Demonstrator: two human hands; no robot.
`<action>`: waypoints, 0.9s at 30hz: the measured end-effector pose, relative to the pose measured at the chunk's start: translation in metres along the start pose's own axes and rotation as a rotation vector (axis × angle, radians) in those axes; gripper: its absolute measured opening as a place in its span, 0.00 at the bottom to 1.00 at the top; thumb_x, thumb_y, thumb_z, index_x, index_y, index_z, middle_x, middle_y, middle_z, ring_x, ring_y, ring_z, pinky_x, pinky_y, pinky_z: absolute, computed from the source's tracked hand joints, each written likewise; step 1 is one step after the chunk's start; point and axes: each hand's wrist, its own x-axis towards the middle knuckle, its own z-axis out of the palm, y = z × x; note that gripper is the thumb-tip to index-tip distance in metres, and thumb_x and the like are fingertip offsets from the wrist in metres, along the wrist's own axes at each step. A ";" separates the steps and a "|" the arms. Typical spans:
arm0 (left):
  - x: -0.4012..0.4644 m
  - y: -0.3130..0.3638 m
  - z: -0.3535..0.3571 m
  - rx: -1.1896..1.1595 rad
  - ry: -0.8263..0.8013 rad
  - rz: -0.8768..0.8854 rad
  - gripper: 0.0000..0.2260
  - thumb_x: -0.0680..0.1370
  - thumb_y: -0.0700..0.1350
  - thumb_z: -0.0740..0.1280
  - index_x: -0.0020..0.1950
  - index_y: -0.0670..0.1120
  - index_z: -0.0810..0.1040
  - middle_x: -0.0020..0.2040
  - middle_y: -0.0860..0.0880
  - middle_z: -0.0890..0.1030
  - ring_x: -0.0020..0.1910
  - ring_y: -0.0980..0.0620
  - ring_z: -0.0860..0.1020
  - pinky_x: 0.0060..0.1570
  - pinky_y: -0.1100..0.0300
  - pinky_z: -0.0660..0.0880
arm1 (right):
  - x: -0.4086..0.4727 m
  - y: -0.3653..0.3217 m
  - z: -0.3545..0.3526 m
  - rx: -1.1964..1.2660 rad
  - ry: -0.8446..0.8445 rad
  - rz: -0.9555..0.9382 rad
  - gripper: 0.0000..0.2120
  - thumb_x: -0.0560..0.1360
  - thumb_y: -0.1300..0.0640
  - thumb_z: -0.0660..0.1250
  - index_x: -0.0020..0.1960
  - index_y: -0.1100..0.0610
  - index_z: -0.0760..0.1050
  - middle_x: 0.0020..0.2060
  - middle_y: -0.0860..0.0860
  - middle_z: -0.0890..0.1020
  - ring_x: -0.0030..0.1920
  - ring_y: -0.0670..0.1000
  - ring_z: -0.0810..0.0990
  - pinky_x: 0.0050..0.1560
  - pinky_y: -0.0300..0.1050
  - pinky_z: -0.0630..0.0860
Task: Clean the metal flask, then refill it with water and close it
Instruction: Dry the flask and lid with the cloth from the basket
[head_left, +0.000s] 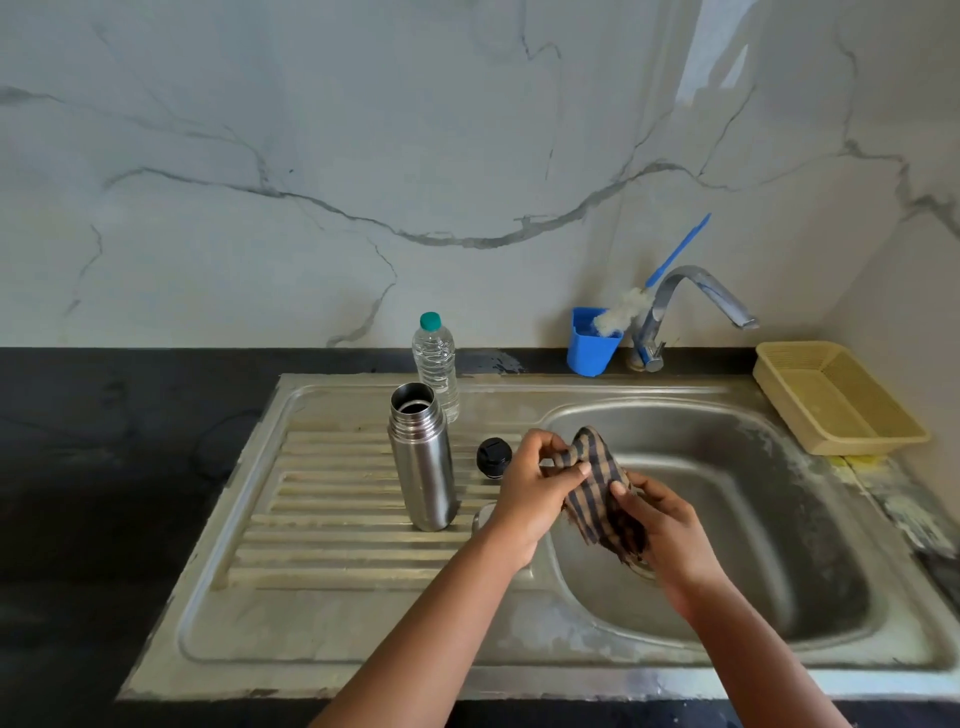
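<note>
The flask (423, 457) is brushed metal with a soft sheen. The sink (363, 613) is dull, stained steel with a ribbed drainboard. Woven checked cloth (600, 493) looks matt. The water bottle (436, 364) is clear ridged plastic; the cup (589, 348) and the meshed basket (836, 400) are matt plastic. The tap (696, 296) is glossy chrome, the wall (363, 156) polished marble-look.

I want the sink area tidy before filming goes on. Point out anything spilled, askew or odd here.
Little stands out. A wet patch darkens the counter behind the sink. The bottle brush leans askew out of the blue cup. The flask stands upright, open, its black cap beside it.
</note>
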 end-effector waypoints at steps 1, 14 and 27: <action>-0.001 0.002 0.001 -0.017 0.005 -0.022 0.10 0.77 0.43 0.72 0.51 0.52 0.72 0.53 0.47 0.78 0.49 0.50 0.78 0.50 0.53 0.77 | 0.000 0.003 -0.002 0.059 -0.007 0.027 0.13 0.77 0.55 0.67 0.57 0.62 0.80 0.53 0.68 0.81 0.51 0.64 0.81 0.57 0.61 0.74; -0.011 0.089 -0.094 1.375 0.396 0.328 0.30 0.76 0.60 0.68 0.75 0.54 0.64 0.79 0.43 0.55 0.79 0.38 0.48 0.76 0.41 0.50 | 0.010 0.006 -0.018 0.310 0.003 0.240 0.30 0.65 0.74 0.49 0.58 0.58 0.79 0.54 0.61 0.82 0.50 0.60 0.83 0.51 0.55 0.82; -0.014 0.092 -0.124 1.187 0.347 0.120 0.19 0.70 0.55 0.77 0.48 0.49 0.69 0.47 0.50 0.78 0.41 0.50 0.74 0.32 0.59 0.62 | -0.003 0.011 -0.013 0.174 0.092 0.284 0.17 0.73 0.64 0.69 0.61 0.66 0.76 0.52 0.62 0.84 0.51 0.59 0.84 0.48 0.51 0.78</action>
